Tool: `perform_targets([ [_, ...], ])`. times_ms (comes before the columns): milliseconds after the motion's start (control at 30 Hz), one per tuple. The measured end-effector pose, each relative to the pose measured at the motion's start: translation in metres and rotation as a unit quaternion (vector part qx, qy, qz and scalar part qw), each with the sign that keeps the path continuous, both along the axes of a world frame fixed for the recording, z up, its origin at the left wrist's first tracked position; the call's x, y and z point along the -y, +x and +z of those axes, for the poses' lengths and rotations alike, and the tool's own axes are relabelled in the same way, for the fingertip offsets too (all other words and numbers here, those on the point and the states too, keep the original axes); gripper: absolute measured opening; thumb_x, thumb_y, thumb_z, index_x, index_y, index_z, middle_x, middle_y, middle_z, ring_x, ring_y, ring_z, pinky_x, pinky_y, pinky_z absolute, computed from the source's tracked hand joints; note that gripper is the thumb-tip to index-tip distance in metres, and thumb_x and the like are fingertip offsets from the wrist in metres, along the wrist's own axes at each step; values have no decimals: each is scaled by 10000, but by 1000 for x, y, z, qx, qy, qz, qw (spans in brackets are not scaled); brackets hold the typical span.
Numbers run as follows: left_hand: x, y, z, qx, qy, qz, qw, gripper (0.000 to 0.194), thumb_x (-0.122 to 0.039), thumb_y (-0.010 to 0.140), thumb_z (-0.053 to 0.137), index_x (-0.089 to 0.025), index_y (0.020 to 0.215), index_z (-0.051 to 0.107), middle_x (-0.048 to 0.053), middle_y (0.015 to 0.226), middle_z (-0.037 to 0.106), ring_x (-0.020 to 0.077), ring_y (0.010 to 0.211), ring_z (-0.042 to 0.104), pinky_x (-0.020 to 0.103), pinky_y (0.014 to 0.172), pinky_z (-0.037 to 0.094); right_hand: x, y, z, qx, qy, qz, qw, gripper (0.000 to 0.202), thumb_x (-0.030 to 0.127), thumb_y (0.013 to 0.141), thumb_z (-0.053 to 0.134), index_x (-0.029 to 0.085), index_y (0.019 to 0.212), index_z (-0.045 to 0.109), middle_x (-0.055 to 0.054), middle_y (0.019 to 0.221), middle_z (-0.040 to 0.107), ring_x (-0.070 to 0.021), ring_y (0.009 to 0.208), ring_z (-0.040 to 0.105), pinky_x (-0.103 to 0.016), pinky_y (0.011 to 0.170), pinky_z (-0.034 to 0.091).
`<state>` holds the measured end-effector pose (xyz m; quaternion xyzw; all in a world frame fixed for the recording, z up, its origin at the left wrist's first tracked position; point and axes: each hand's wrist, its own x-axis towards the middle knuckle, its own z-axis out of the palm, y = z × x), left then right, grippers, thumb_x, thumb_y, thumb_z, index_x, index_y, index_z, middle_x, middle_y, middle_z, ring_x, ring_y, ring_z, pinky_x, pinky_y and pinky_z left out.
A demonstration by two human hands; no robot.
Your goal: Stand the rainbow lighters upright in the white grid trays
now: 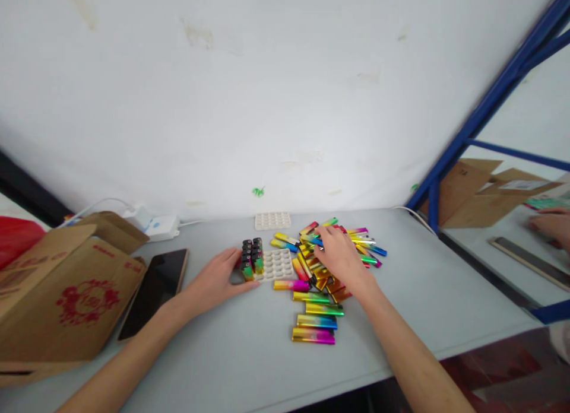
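Observation:
My left hand [217, 280] rests on the table with thumb and fingers spread around the left side of a white tray [279, 264] with round holes. Its thumb lies along the tray's front edge. Several black-topped metallic lighters [252, 257] stand upright in the tray's left columns, beside my fingers. My right hand [341, 256] is over a loose pile of shiny multicoloured lighters [323, 280], right of the tray. Its thumb and fingers close around a blue-and-yellow lighter [310, 240] at the pile's left; the fingertips are partly hidden. Several lighters [317, 322] lie in a rough column nearer me.
Behind the tray, a second white tray [272, 221] lies by the wall. To the left are a dark phone [155, 291], a cardboard box [84, 306] and a white power strip [161, 227]. A blue metal frame [472, 125] borders the right; another person's hand [552, 224] shows beyond it.

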<state>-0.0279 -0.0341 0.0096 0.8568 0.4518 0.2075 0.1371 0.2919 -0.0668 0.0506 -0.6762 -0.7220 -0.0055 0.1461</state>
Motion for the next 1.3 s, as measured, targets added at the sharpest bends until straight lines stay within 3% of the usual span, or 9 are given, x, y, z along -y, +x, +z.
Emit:
perform_targets([
  [100,0,0,-1,8,3,-1,1000,596,-709,799,796,-214,1119,706,143,1175,763,360,1072,731,500,1003,611,-12,10,-7,-130,63,64,987,241,145,970,664,176,1197,736,-124,1217,758,-281,1167,684,-404,1055,493],
  [200,0,-1,-2,10,-1,-3,1000,578,-704,811,786,-219,1116,711,149,1190,762,363,1093,727,503,999,610,-24,10,-16,-319,76,110,938,170,279,942,741,203,1090,773,-75,1083,782,-244,1008,707,-395,987,530],
  [333,-1,-2,-5,13,-7,0,1000,579,-700,805,791,-205,1094,714,147,1159,761,357,1071,724,516,989,606,-27,-5,-20,-594,11,142,792,354,528,881,813,223,1057,778,-57,1099,775,-239,1020,709,-382,955,563],
  [467,-1,-3,-6,6,8,-2,1000,546,-703,804,794,-211,1014,688,119,1080,751,330,996,719,483,919,621,-17,-22,-14,-749,-85,171,635,421,578,870,841,250,1115,744,-43,1058,748,-222,987,716,-366,878,595],
  [633,0,-2,-5,17,6,1,1000,510,-667,802,815,-215,999,684,103,1068,752,324,976,725,465,899,622,-6,-31,-3,-804,-165,167,547,449,563,869,866,282,1168,682,47,833,587,-118,706,579,-223,602,515],
  [733,-1,-2,-7,24,7,6,1000,534,-684,786,818,-225,1032,700,114,1118,767,341,1036,732,466,934,620,-4,-33,-2,-789,-187,156,564,471,611,880,839,296,1170,642,79,752,449,-87,582,398,-140,443,264],
  [833,-1,-3,-9,20,4,10,1000,537,-677,789,819,-233,1068,704,110,1156,774,335,1066,737,455,965,616,-6,-37,-9,-739,-179,131,636,527,710,867,787,267,1100,624,100,674,368,-81,512,248,-162,420,120],
  [1067,1,-2,-5,20,-8,14,1000,523,-691,787,808,-232,1019,715,99,1118,776,332,1046,738,447,949,616,-11,-48,-37,-555,-21,93,827,580,739,953,614,230,694,512,57,579,372,-121,540,344,-250,485,240],
  [1300,3,-2,-3,9,-9,19,1000,549,-683,791,804,-225,1076,702,114,1166,764,341,1094,729,460,991,608,0,-54,-25,-442,87,108,886,502,553,952,604,233,615,414,52,594,325,-126,590,337,-281,563,256],
])
